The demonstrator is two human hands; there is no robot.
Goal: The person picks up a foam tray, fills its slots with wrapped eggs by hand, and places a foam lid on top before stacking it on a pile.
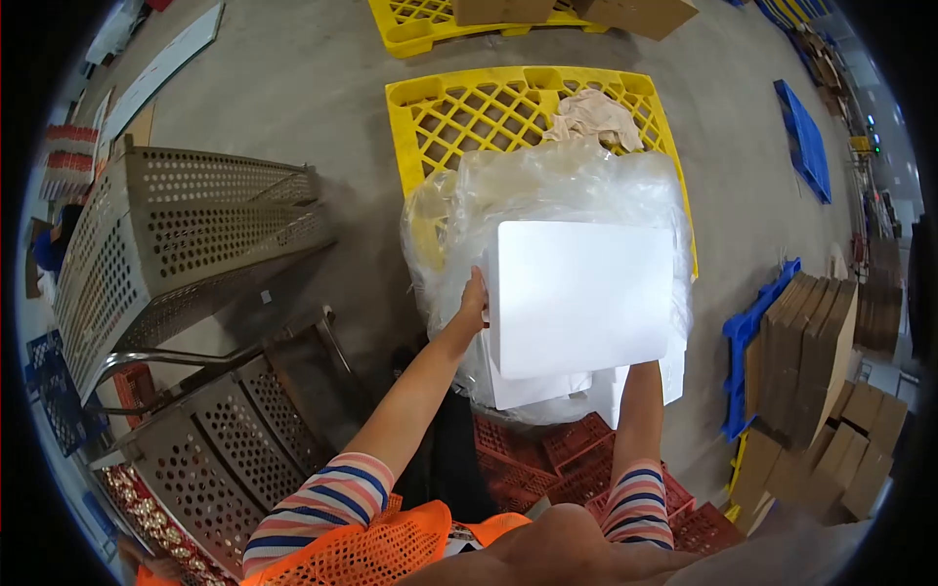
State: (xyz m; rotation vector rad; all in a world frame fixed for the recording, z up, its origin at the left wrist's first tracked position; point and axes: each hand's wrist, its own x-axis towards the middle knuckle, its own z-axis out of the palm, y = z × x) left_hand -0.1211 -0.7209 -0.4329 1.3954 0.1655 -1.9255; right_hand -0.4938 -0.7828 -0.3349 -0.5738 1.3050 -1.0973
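Note:
A flat stack of white rectangular sheets (586, 298) with rounded corners is held out in front of me. My left hand (474, 301) is closed on its left edge, fingers upright along the side. At the lower right, my right forearm (640, 415) reaches under the near edge, and the sheets hide that hand and its fingers. More white sheets (528, 391) show below the held stack. Clear, crumpled plastic wrapping (440, 220) spreads around and behind them, over the near part of a yellow pallet (401, 127).
A beige cloth (593, 119) lies on the pallet. Red crates (576, 444) stand close below the sheets. To my left are a perforated bin (215, 205) and a perforated metal chair (234, 420). Flattened cardboard (796, 352) leans beside a blue pallet (740, 366) on the right.

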